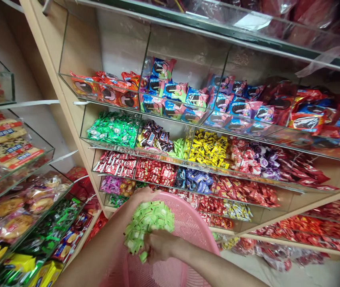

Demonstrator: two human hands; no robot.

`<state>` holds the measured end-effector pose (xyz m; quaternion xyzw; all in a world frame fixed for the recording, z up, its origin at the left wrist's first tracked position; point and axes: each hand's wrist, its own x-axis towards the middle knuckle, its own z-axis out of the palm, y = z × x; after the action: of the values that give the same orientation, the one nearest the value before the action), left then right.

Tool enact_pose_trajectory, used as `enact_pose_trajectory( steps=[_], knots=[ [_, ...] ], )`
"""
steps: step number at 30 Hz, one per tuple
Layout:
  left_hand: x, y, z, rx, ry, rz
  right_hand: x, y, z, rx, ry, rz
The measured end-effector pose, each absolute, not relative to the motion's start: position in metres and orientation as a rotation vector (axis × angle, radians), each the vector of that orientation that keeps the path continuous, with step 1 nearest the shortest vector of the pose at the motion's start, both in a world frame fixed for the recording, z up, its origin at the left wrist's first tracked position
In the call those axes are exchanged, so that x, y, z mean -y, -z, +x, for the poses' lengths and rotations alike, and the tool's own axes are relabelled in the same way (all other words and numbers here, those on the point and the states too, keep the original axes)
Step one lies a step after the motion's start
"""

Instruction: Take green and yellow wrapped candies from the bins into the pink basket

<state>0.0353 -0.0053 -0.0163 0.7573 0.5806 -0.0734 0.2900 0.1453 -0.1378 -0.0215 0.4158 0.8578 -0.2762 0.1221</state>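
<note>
A pink mesh plastic basket (198, 223) is tilted in front of me, below the candy shelves. My left hand (146, 194) reaches over its left side and is closed on the far rim; the fingertips are partly hidden. Inside, on the left, lies a heap of pale green wrapped candies (150, 219). My right hand (160, 245) is in the basket at the near edge of this heap. Its fingers are curled around some of the green candies, and one packet shows below them.
Glass-fronted shelves hold green candies (114, 129), Snickers bars (154, 137), yellow candies (208, 148) and blue cookie packs (172, 89). A few loose pale green candies (181, 147) sit beside the Snickers. Packaged breads (6, 135) fill the left shelves. Bagged goods (273, 253) lie low at right.
</note>
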Motion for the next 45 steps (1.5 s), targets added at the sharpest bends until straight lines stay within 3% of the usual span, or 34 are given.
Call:
enact_pose_trajectory(
  steps=[6,13,25,39,45],
  knots=[
    [0.002,0.018,0.038,-1.543,0.189,2.027,0.138,0.020,0.145,-2.581,0.606,1.150],
    [0.002,0.019,0.039,-1.559,0.171,1.999,0.137,0.031,0.146,-2.727,0.681,0.939],
    [0.002,0.019,0.040,-1.576,0.185,1.996,0.115,0.025,0.155,-2.669,0.443,1.557],
    [0.001,0.024,0.043,-1.579,0.172,2.012,0.128,0.031,0.136,-2.558,0.259,1.552],
    [-0.002,0.031,0.039,-1.566,0.083,1.978,0.123,-0.005,0.141,-2.708,0.244,1.470]
  ],
)
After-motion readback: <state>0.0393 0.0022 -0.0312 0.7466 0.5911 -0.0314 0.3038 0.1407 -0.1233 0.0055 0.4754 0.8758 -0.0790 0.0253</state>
